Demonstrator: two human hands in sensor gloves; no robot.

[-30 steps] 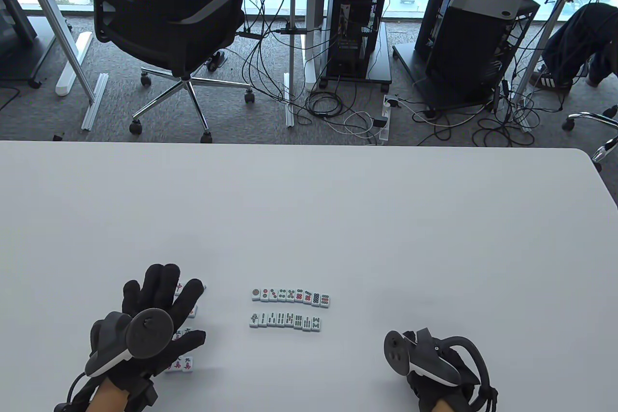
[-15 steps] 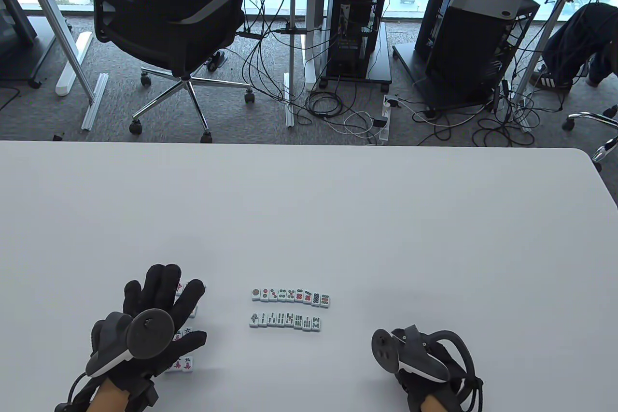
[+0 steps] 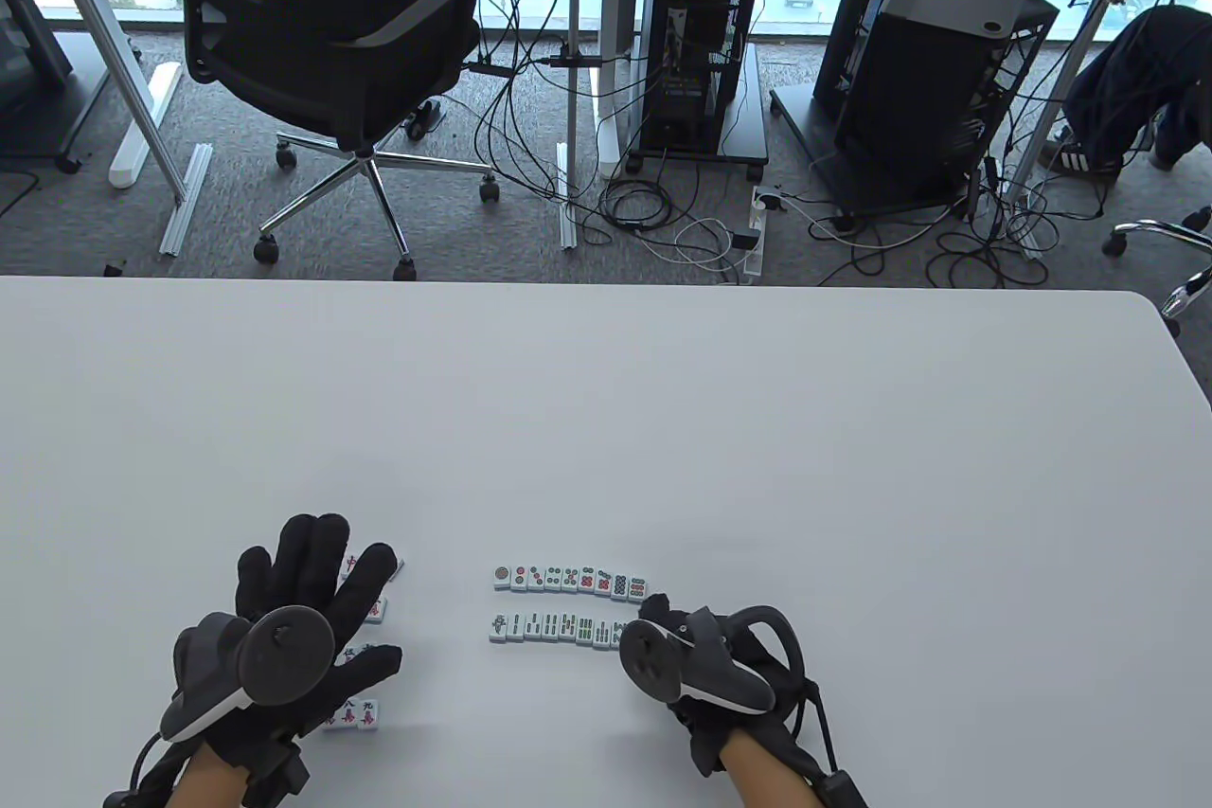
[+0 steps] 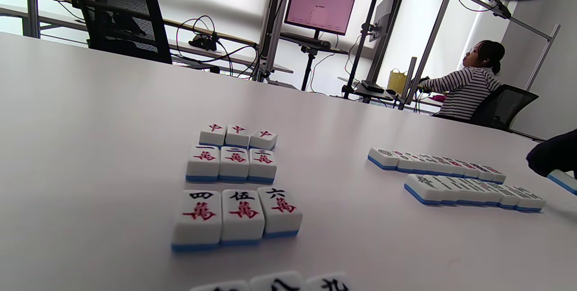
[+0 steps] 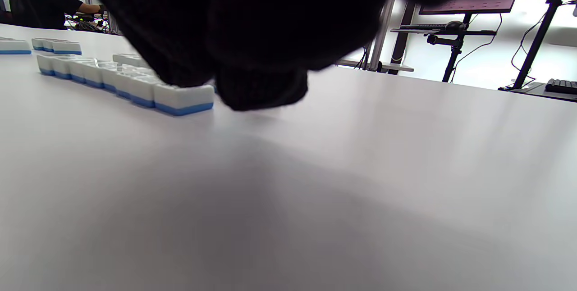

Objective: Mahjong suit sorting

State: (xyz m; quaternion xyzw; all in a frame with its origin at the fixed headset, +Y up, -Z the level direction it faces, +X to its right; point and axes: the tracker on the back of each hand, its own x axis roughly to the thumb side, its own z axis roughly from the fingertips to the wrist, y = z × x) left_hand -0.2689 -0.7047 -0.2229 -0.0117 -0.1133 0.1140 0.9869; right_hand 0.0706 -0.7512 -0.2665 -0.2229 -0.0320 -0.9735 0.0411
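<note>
Two tile rows lie mid-table: the dots row (image 3: 570, 582) and, nearer me, the bamboo row (image 3: 559, 628). My right hand (image 3: 655, 611) is at the bamboo row's right end. Its fingertips (image 5: 261, 88) grip a blue-backed tile (image 5: 182, 97) whose face is hidden. In the left wrist view this tile (image 4: 563, 180) sits just past the row's end (image 4: 473, 189). My left hand (image 3: 317, 562) is spread open over the character tiles (image 3: 352, 715). They lie in rows of three (image 4: 239, 212), with three red-dragon tiles (image 4: 238, 135) at the far end.
The white table (image 3: 606, 410) stretches wide beyond the tiles. Its far edge (image 3: 568, 282) borders a floor with an office chair (image 3: 322, 60), cables and computer carts. A seated person (image 4: 469, 88) shows in the left wrist view.
My right hand has moved left from the table's lower right to the right end of the bamboo row. My left hand has hardly moved.
</note>
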